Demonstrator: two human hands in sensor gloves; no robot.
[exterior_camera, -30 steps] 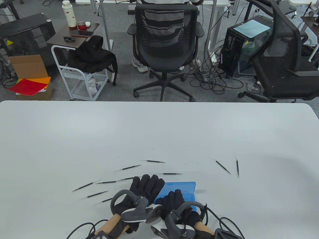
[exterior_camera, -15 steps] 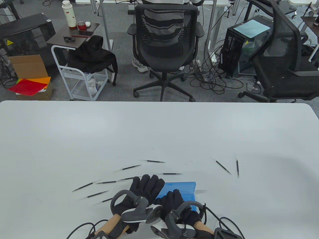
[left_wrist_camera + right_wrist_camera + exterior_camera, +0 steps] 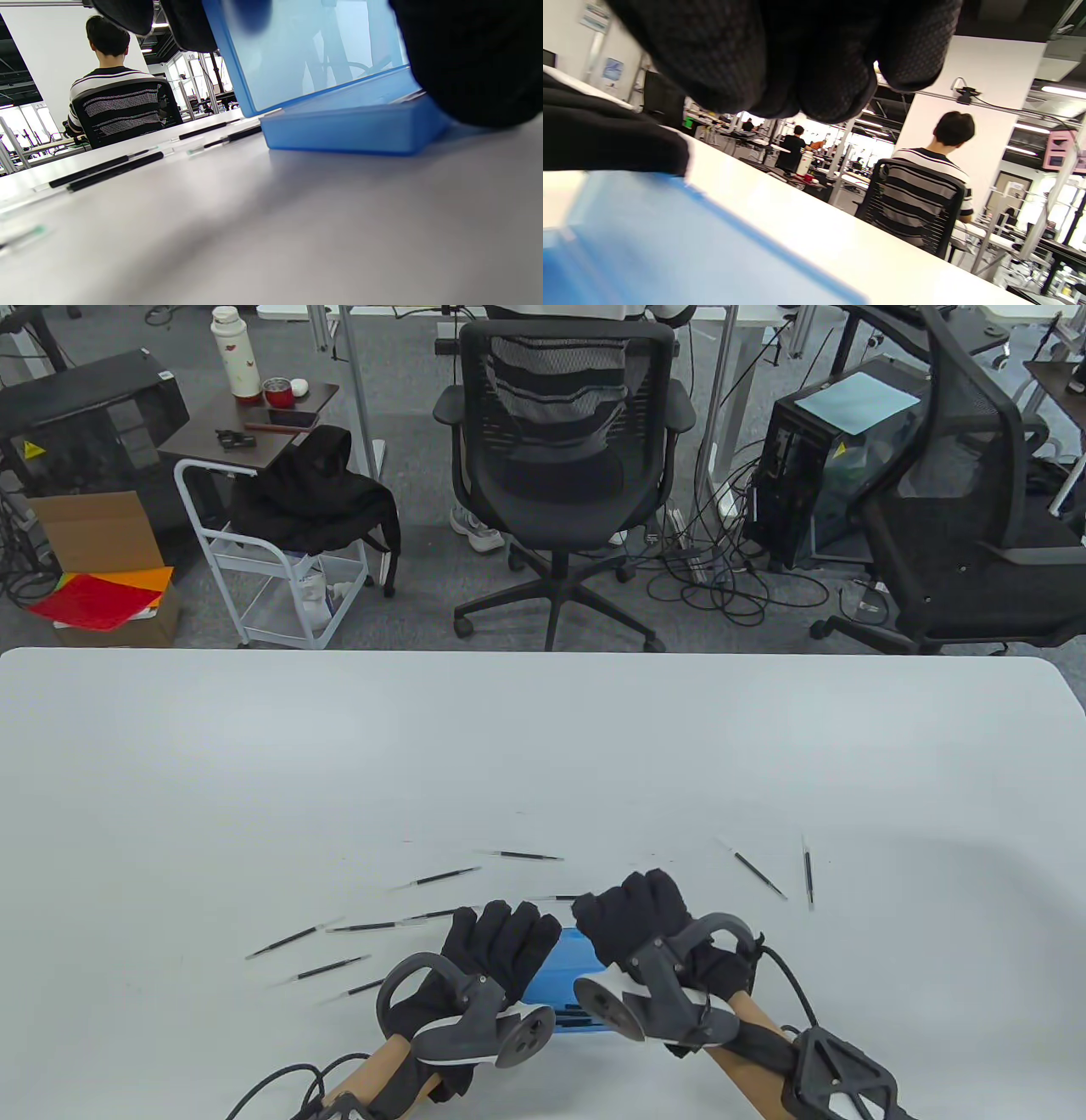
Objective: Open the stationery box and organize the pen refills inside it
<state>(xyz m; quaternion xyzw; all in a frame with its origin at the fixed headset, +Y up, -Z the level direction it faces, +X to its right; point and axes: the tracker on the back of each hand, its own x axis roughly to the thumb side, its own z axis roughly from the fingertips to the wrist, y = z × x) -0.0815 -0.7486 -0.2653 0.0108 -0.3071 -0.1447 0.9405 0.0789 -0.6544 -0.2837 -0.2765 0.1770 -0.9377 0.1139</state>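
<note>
A blue translucent stationery box (image 3: pixel 556 976) lies near the table's front edge with its lid (image 3: pixel 305 55) tilted up off the base (image 3: pixel 352 131). My left hand (image 3: pixel 501 937) holds the box's left end, fingers (image 3: pixel 186 25) over the lid's edge. My right hand (image 3: pixel 632 909) grips the lid's far edge from the right, its curled fingers (image 3: pixel 797 55) above the blue lid (image 3: pixel 649 254). Several black pen refills lie loose: one (image 3: pixel 441 876) beyond the box, one (image 3: pixel 293 937) to the left, two (image 3: pixel 759 874) to the right. The box's inside is mostly hidden.
The white table (image 3: pixel 543 746) stretches far beyond the hands. Behind its far edge stands a black office chair (image 3: pixel 560 458) with a seated person (image 3: pixel 933 169) facing away. A white cart (image 3: pixel 280 560) and a computer tower (image 3: pixel 814 475) sit on the floor.
My right hand has moved from the box's near side up and away to its far edge, and the lid has swung up. The left hand and the loose refills have stayed put.
</note>
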